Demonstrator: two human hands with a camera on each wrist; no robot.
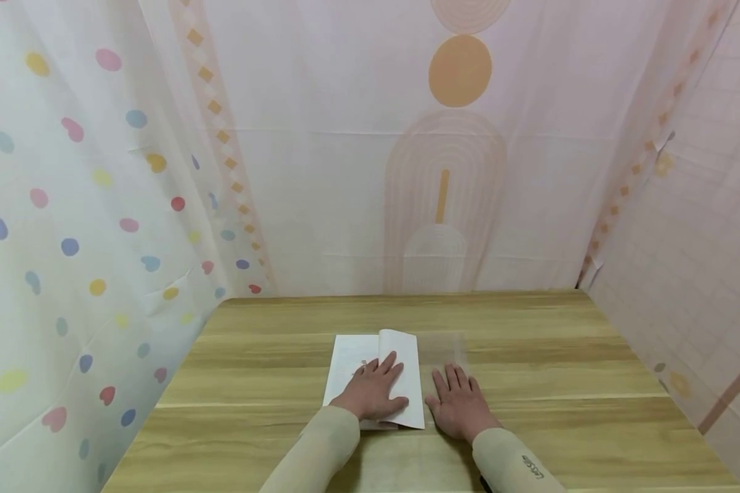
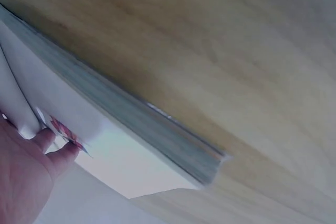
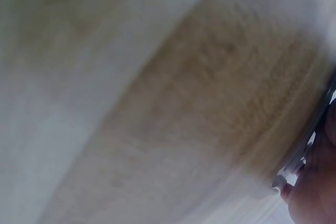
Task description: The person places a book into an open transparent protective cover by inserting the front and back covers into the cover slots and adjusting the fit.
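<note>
A white booklet (image 1: 376, 376) lies near the front middle of a wooden table (image 1: 530, 356); the left hand (image 1: 373, 390) presses it flat, fingers spread; the right hand (image 1: 459, 404) rests open on a clear sheet (image 1: 444, 349) just beside.

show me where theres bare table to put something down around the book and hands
Bare wood on the table lies left of the book, out to the dotted curtain; along the back strip below the rear curtain; and right of the right hand, toward the tiled wall. It is crowded at front centre, where the left hand presses the book.
</note>
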